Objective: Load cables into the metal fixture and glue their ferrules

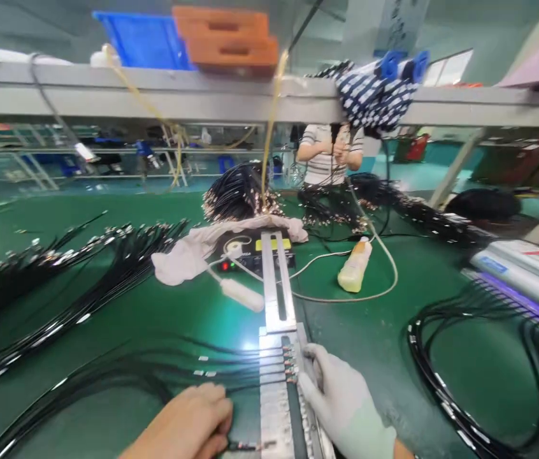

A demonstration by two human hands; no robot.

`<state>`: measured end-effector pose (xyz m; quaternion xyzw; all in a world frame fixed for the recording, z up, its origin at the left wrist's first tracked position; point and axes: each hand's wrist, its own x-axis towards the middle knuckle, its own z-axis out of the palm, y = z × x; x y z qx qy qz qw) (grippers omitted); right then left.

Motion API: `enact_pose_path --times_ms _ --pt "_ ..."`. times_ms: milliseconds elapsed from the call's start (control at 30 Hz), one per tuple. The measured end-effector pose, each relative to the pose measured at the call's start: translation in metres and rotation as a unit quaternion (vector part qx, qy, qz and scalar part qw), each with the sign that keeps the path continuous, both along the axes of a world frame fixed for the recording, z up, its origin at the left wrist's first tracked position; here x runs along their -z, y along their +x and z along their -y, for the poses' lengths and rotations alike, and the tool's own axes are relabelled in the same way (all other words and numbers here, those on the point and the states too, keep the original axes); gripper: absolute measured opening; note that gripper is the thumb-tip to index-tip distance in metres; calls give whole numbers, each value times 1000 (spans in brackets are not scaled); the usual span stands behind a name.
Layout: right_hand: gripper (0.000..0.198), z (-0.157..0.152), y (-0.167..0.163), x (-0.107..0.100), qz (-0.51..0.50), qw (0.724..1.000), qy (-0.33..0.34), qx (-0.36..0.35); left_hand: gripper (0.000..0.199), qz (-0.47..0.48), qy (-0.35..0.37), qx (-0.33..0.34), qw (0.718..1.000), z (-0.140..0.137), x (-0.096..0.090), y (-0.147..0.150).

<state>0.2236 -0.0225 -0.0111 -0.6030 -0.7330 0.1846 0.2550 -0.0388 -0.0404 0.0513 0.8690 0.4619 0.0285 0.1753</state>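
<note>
My left hand (pixel 195 417) is bare, its fingers curled on a black cable (pixel 243 446) whose tip lies over the metal fixture (pixel 273 408). White-gloved, my right hand (pixel 343 401) rests thumb and forefinger against the fixture's right rail, gripping its edge. Several black cables (pixel 231 373) run in from the left across the slotted bars, their copper-coloured ends (pixel 289 363) lined up beside the gloved fingers. A slotted metal plate (pixel 276 287) extends from the fixture toward a black box (pixel 250 252) with small red and green lights. My left fingertips are partly hidden.
Cable bundles (pixel 121 255) cover the left side; another bundle (pixel 241 188) lies behind the box. A yellowish bottle (pixel 355 264), a white cord and a cloth (pixel 188 255) lie farther back. Coiled cables (pixel 434 376) and a silver, violet-lit device (pixel 520 264) are right. A person (pixel 329 153) works opposite.
</note>
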Motion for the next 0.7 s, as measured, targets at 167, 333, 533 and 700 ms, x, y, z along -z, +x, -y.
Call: enact_pose_path --times_ms 167,333,533,700 --pt "33 -14 1 4 34 999 -16 -13 16 14 -118 -33 992 -6 -11 2" --pt "32 -21 14 -5 11 997 -40 -58 12 51 -137 -36 989 -6 -13 -2" --pt "34 -19 30 -3 -77 991 -100 -45 16 139 -100 -66 983 -10 -4 14" --pt "32 -21 27 -3 -118 986 -106 -42 18 187 -69 -54 978 -24 24 35"
